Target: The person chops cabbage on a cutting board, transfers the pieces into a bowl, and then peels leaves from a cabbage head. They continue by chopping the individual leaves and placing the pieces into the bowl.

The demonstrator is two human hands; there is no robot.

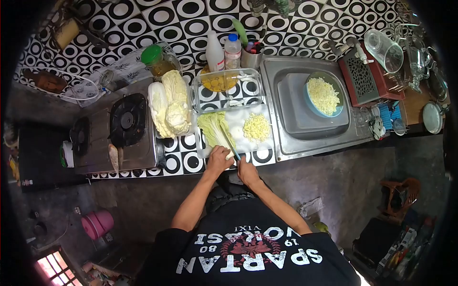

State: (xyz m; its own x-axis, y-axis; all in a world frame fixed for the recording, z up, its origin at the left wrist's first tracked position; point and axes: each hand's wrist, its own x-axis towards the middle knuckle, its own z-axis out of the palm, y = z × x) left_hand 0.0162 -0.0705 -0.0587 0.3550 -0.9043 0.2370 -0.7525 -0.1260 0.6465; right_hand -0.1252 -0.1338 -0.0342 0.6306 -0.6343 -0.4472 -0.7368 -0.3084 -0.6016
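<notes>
My left hand (220, 159) presses its closed fingers on the stem end of a cabbage leaf (214, 127), which lies on a translucent cutting board (242, 148). In my right hand (248, 171) is the handle of a knife (234, 148); its blade lies along the right side of the leaf. A pile of chopped cabbage (256, 127) sits on the right part of the board. Behind the board is a clear glass dish (228, 90). Whole napa cabbages (173, 106) rest to the left of the board.
A bowl of chopped cabbage (324, 97) stands in the metal sink (281, 143) at the right. The gas stove (95, 143) is at the left. Along the tiled wall stand a white bottle (215, 53), a blue-capped bottle (233, 51) and a green-lidded jar (160, 63).
</notes>
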